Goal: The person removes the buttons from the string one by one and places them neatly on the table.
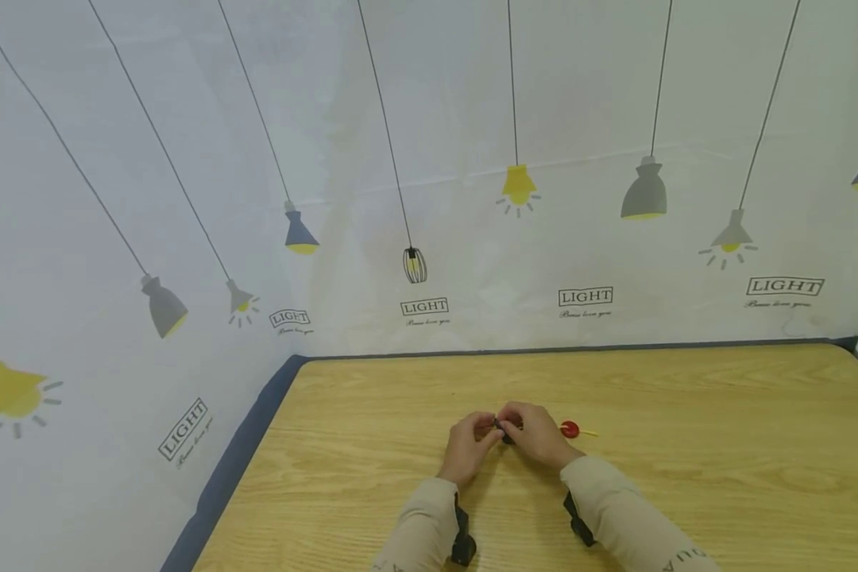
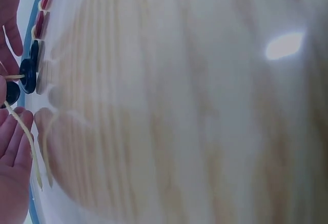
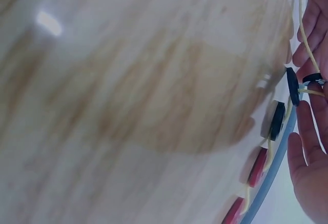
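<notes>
Both hands meet over the table, fingertips together around a black button [image 3: 312, 78] on a yellow string [image 3: 306, 44]. My left hand [image 1: 465, 445] pinches this button from the left, and the string's loose end hangs past its fingers. From the other side my right hand [image 1: 539, 437] pinches at the same button, with string at its fingertips. Close below the fingers, a second black button [image 2: 28, 75] hangs on the string. Another black button [image 3: 277, 121] and two red buttons follow along it, the nearer red button [image 3: 258, 167] showing its edge. The fingers partly hide the pinched button.
The wooden table [image 1: 372, 405] runs back to a white wall covering [image 1: 472, 238] printed with lamps. In the head view a red button [image 1: 570, 430] lies right of my right hand, with yellow string beside it. Black wrist devices [image 1: 463, 540] sit at both sleeves.
</notes>
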`<state>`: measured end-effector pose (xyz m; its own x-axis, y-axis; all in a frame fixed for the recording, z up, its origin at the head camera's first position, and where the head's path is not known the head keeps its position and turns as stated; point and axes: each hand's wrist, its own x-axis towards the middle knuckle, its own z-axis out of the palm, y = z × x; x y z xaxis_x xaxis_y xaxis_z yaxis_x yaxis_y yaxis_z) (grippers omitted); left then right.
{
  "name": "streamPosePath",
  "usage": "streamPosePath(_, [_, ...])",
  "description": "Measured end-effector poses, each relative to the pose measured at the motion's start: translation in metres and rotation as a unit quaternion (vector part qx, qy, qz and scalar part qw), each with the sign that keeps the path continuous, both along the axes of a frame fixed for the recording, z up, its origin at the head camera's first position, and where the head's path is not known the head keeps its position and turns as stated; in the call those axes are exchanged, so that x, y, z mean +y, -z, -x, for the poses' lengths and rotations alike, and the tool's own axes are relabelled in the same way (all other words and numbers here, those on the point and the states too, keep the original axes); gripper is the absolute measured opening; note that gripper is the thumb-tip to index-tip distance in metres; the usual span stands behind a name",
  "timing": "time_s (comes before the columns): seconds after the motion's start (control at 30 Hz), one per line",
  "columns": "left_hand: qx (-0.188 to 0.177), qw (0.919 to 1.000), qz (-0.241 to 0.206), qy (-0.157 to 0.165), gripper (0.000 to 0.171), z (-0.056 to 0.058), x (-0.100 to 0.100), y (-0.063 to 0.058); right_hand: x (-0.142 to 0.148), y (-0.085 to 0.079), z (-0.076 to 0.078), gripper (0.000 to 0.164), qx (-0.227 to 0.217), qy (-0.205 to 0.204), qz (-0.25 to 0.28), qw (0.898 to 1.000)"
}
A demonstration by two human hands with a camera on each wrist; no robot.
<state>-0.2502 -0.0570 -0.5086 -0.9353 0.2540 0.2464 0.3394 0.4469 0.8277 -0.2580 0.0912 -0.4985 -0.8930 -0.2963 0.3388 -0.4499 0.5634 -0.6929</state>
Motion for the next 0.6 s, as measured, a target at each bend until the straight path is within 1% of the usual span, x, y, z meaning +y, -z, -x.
streamPosePath(0.23, [0.002,1.0,-0.004,0.005,0.027,-0.0034,0.0012,-0.0028,0.0011,0.0001,-0.0014,0.005,0.01,0.0,0.006,1.0])
streamPosePath(0.37, [0.0,1.0,0.0,0.004,0.028,-0.0026,0.0012,-0.0032,0.0017,-0.0004,-0.0022,0.005,0.008,0.002,0.008,1.0])
streamPosePath(0.6, [0.006,1.0,0.001,-0.002,0.029,0.0012,-0.0046,-0.0036,0.0044,-0.0013,-0.0032,0.004,-0.011,0.018,0.003,1.0])
